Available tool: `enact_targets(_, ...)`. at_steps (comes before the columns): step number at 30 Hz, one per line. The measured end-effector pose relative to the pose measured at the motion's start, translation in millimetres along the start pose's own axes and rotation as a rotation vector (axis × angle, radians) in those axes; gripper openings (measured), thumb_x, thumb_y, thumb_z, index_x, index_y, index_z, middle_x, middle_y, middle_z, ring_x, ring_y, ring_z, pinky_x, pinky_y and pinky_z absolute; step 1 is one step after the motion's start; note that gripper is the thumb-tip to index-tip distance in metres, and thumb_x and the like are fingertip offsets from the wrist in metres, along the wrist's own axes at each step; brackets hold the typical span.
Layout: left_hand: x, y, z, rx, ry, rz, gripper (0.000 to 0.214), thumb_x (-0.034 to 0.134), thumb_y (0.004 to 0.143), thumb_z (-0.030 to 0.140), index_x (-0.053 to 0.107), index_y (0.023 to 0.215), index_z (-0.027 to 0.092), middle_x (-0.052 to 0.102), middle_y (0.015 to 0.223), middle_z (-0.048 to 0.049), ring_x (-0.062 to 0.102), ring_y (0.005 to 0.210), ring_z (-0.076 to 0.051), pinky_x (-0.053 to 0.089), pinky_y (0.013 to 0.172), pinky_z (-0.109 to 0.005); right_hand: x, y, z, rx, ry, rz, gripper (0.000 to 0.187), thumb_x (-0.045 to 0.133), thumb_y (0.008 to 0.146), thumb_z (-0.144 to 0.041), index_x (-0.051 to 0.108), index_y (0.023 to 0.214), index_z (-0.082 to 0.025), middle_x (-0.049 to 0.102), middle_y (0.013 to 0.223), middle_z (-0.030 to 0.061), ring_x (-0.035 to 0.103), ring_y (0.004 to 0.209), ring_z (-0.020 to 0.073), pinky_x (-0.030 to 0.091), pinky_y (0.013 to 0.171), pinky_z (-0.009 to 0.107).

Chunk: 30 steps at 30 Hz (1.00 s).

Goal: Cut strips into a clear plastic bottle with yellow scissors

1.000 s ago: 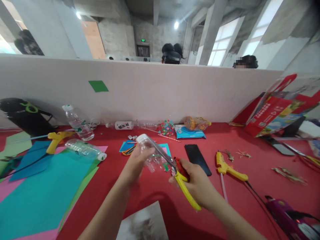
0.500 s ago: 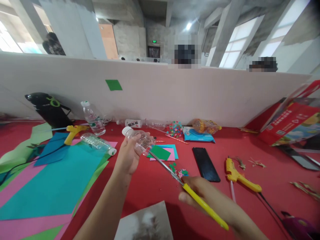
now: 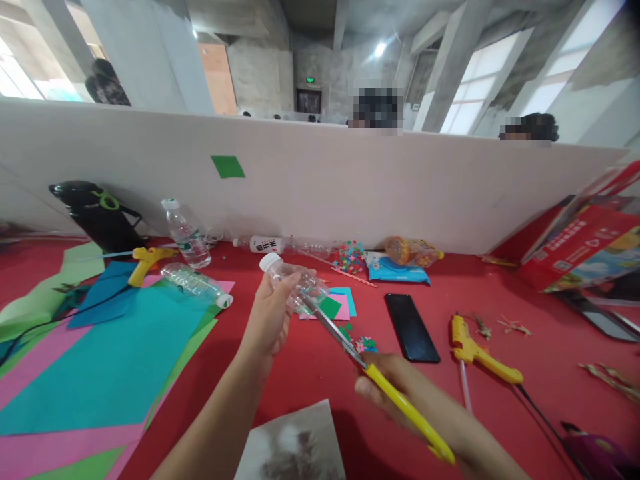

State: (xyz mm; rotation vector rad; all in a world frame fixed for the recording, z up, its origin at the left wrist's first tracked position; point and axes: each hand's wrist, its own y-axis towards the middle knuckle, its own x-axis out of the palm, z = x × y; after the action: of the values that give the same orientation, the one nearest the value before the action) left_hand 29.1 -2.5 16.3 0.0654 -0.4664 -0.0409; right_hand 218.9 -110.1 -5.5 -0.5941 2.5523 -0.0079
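Note:
My left hand [image 3: 273,313] is wrapped round a clear plastic bottle [image 3: 295,283] with a white cap, tilted with the cap up and to the left. In my right hand [image 3: 387,383] is a pair of scissors [image 3: 400,407] with yellow handles. Its blades point up and left and reach the lower end of the bottle; whether they are inside it or only against it I cannot tell. Beneath the bottle lie small green, pink and blue paper squares [image 3: 341,307]. Star-shaped paper bits [image 3: 367,345] are scattered near the blades.
A black phone [image 3: 411,328] and a yellow glue gun [image 3: 483,360] lie to the right. On the left are large coloured sheets [image 3: 115,373], another glue gun [image 3: 145,263] and more bottles [image 3: 187,237]. A white partition [image 3: 310,187] stands behind. A printed sheet [image 3: 295,447] lies in front.
My left hand has moved slightly right with the bottle, bringing it further over the scissor blades. My right hand has barely moved.

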Motion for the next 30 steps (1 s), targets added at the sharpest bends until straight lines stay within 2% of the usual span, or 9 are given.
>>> enact_targets(5, -1.9, 1.7, -0.5, 0.032, 0.01, -0.009, 0.016, 0.066, 0.078, 0.026, 0.057, 0.09, 0.019, 0.073, 0.089, -0.0047, 0.07, 0.088, -0.023, 0.053, 0.078, -0.036, 0.9, -1.1, -1.9, -0.01, -0.012, 0.023, 0.053, 0.034, 0.092, -0.069, 0.037, 0.071, -0.02, 0.037, 0.066, -0.0058, 0.03, 0.057, 0.0106, 0.025, 0.049, 0.024)
enact_targets(19, -11.3, 8.2, -1.6, 0.123, 0.031, -0.064, 0.012, 0.062, 0.081, 0.025, 0.056, 0.091, 0.021, 0.071, 0.09, -0.0037, 0.068, 0.092, -0.023, 0.052, 0.08, -0.037, 5.3, 4.2, 4.1, 0.003, 0.006, 0.041, 0.048, 0.044, 0.092, -0.061, 0.032, 0.067, -0.022, 0.029, 0.065, -0.0064, 0.024, 0.058, 0.0109, 0.021, 0.048, 0.024)
enact_targets(24, -9.5, 4.0, -1.5, 0.167, 0.11, -0.139, 0.013, 0.063, 0.082, 0.024, 0.059, 0.094, 0.021, 0.071, 0.094, -0.0039, 0.067, 0.09, -0.021, 0.048, 0.086, -0.036, 4.7, -1.9, 0.6, 0.018, -0.067, 0.021, 0.046, 0.037, 0.094, -0.062, 0.038, 0.074, -0.021, 0.038, 0.069, -0.0048, 0.03, 0.06, 0.0115, 0.025, 0.051, 0.024)
enact_targets(27, -6.9, 1.6, -1.3, 0.149, 0.078, -0.177, 0.012, 0.065, 0.081, 0.026, 0.06, 0.09, 0.021, 0.071, 0.093, -0.0044, 0.067, 0.09, -0.023, 0.05, 0.084, -0.038, 4.8, -2.7, -0.1, 0.008, -0.041, 0.007, 0.05, 0.035, 0.093, -0.066, 0.036, 0.072, -0.021, 0.036, 0.067, -0.0055, 0.027, 0.059, 0.0112, 0.024, 0.05, 0.024)
enact_targets(30, -5.8, 1.6, -0.8, 0.152, 0.057, -0.167, 0.012, 0.065, 0.08, 0.027, 0.059, 0.089, 0.021, 0.07, 0.092, -0.0047, 0.067, 0.088, -0.023, 0.052, 0.081, -0.039, 5.9, -1.4, 1.9, -0.008, -0.004, 0.015, 0.053, 0.035, 0.091, -0.07, 0.035, 0.07, -0.021, 0.033, 0.066, -0.0062, 0.026, 0.057, 0.0106, 0.022, 0.048, 0.024)
